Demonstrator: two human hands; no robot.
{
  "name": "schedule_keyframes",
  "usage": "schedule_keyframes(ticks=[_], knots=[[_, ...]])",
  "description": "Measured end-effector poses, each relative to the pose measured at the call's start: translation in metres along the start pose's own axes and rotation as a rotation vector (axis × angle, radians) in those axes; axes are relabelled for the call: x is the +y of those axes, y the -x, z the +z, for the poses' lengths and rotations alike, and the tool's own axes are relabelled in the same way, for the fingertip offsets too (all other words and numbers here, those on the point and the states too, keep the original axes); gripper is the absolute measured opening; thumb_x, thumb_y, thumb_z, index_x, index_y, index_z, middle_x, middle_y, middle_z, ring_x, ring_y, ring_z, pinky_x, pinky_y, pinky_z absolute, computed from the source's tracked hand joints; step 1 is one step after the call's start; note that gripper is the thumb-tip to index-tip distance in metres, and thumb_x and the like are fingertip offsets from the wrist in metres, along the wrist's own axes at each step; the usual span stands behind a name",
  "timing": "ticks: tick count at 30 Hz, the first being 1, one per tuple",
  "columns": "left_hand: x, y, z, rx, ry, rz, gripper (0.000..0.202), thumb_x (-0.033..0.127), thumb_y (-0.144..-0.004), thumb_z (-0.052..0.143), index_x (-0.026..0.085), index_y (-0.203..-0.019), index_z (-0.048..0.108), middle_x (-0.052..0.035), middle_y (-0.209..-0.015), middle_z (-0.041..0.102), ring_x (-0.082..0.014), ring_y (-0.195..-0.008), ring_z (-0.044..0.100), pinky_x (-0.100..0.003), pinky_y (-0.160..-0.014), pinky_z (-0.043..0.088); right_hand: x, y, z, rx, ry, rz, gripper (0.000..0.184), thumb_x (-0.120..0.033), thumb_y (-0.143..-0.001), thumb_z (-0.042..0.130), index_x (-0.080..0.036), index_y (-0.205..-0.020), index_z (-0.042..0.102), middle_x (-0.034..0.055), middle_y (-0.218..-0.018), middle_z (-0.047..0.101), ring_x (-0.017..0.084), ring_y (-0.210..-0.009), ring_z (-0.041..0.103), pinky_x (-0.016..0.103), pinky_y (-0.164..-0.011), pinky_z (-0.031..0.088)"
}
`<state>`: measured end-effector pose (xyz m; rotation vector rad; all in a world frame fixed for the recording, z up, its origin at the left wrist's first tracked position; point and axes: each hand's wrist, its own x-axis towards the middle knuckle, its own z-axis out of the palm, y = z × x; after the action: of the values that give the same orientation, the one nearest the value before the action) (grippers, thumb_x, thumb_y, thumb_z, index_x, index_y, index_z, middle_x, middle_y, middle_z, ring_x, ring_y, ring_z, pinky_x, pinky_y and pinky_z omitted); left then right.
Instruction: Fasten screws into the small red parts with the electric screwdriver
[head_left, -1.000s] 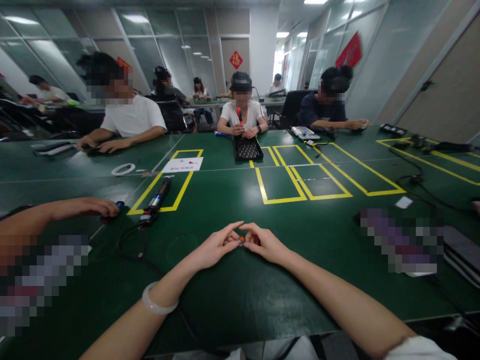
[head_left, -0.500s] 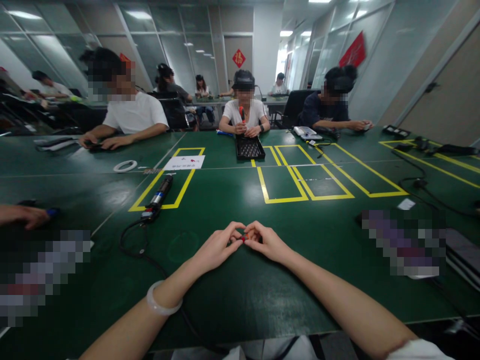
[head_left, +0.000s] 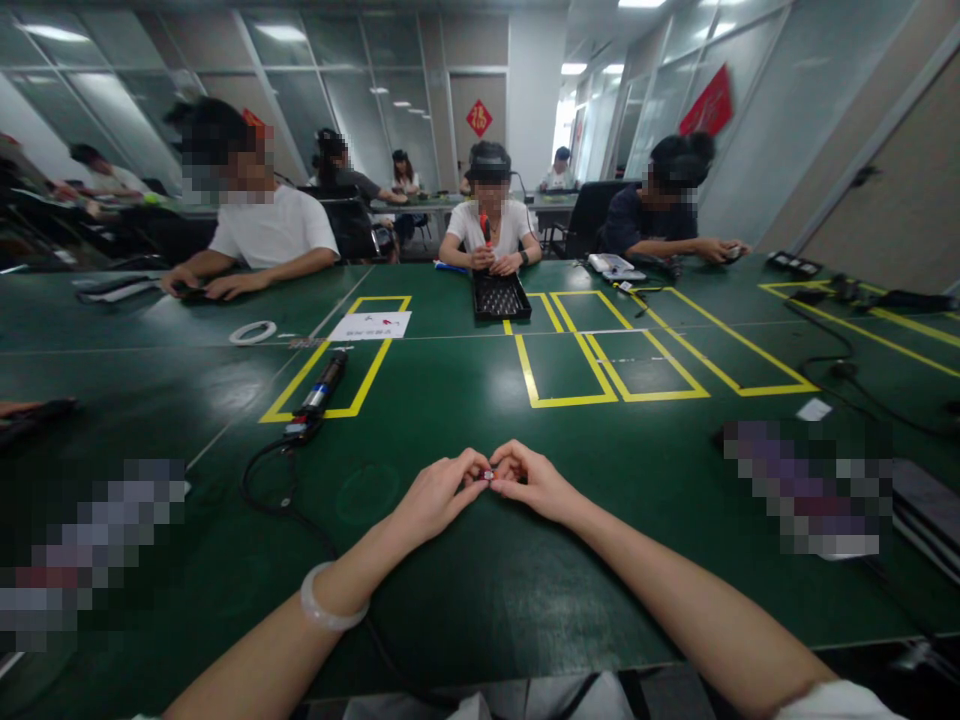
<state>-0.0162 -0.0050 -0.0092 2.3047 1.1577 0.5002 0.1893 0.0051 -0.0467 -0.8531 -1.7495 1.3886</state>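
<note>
My left hand (head_left: pixel 439 495) and my right hand (head_left: pixel 532 482) meet fingertip to fingertip over the green table (head_left: pixel 480 580), just in front of me. Both pinch one tiny part (head_left: pixel 488 476) between them, pale with a trace of red; too small to name. My fingers are curled and pressed together on it. A pale bangle (head_left: pixel 330 605) sits on my left wrist. An electric screwdriver (head_left: pixel 319 392) lies to the far left of my hands, its black cable (head_left: pixel 285 495) looping toward me.
Yellow tape boxes (head_left: pixel 600 360) mark the table. A black tray (head_left: pixel 498 296) stands before the person opposite, who holds a red tool. A white ring (head_left: pixel 252 332) and a paper sheet (head_left: pixel 371 325) lie at left. Cables (head_left: pixel 832 365) run at right. Other people work around the table.
The co-worker's hand at the left has pulled back toward the table's left edge. My fingers have closed tighter over the small part, so less red shows.
</note>
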Motion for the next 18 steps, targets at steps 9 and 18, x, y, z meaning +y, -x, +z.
schedule_keyframes(ticks=[9, 18], knots=[[-0.017, -0.006, -0.036, 0.158, -0.186, 0.007, 0.029, 0.044, -0.092, 0.043, 0.022, -0.104, 0.057, -0.0041, -0.103, 0.065, -0.02, -0.1, 0.058, -0.033, -0.091, 0.04, 0.002, 0.001, -0.004, 0.007, 0.095, -0.003, 0.021, -0.032, -0.085, 0.061, -0.016, -0.097, 0.056, -0.001, -0.077, 0.056, 0.01, -0.066, 0.051, 0.022, -0.063, 0.043], [-0.197, 0.047, -0.138, 0.497, -0.558, -0.585, 0.069, 0.05, -0.077, 0.061, 0.008, -0.129, 0.043, -0.0192, -0.138, 0.043, -0.0396, -0.124, 0.042, -0.048, -0.099, 0.037, 0.006, -0.002, -0.004, 0.007, 0.095, 0.016, 0.02, -0.03, -0.083, 0.062, -0.016, -0.095, 0.055, -0.0028, -0.073, 0.054, 0.008, -0.062, 0.048, 0.021, -0.058, 0.039]])
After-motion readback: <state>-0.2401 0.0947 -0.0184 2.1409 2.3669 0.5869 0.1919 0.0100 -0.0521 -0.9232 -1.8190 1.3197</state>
